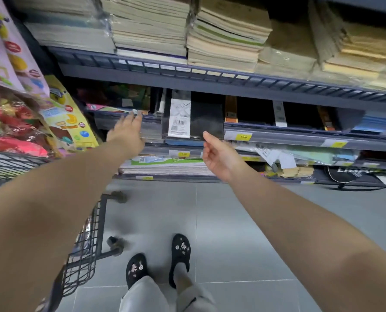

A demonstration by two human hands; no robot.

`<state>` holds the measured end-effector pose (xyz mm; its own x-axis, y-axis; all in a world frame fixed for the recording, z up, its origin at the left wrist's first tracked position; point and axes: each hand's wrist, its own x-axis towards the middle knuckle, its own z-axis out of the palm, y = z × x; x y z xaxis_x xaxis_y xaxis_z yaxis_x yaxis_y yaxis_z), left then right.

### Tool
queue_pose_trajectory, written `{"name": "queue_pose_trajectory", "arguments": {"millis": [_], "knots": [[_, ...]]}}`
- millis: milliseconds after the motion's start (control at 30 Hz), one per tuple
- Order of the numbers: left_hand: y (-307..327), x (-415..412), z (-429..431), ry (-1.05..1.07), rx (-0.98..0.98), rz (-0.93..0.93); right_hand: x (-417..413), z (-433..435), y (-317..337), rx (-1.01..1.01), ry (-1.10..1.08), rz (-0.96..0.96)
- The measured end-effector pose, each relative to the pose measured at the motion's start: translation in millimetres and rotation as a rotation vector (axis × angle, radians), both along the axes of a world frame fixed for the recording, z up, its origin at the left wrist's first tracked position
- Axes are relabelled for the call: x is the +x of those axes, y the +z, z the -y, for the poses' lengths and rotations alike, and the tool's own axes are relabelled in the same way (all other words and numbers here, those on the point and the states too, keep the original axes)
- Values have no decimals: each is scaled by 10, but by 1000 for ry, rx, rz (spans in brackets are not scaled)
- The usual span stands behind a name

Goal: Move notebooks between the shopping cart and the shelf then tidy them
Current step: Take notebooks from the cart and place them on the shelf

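A black notebook (206, 114) in clear wrap, with a white barcode label, stands upright at the front of the middle shelf (300, 134). My right hand (219, 154) is just below its lower right corner, fingers loosely curled, holding nothing. My left hand (126, 131) reaches toward the shelf left of the notebook, its straight fingers at the edge of a stack of wrapped notebooks (151, 129). The dark wire shopping cart (84, 255) stands at the lower left, partly hidden by my left arm.
The top shelf carries stacks of beige exercise books (228, 34). More black notebooks (252, 112) stand to the right. Flat pads (165, 167) lie on the lowest shelf. Colourful toy packs (18, 113) hang at the left. Grey floor tiles and my slippers (158, 264) are below.
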<state>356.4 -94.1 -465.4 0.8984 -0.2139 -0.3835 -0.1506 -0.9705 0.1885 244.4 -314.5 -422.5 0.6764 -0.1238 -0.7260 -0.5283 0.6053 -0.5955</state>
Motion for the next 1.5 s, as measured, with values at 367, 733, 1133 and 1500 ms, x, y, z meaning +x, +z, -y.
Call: {"name": "queue_pose_trajectory", "arguments": {"millis": [367, 733, 1133, 1500], "knots": [[-138, 185, 224, -102, 184, -50, 136, -176, -206, -335, 129, 56], [-146, 123, 219, -142, 263, -100, 758, -314, -235, -606, 47, 29], [190, -164, -131, -176, 40, -92, 214, -505, -155, -783, 450, 93], [1208, -1075, -987, -266, 98, 72, -396, -1116, 706, -1526, 1102, 209]]}}
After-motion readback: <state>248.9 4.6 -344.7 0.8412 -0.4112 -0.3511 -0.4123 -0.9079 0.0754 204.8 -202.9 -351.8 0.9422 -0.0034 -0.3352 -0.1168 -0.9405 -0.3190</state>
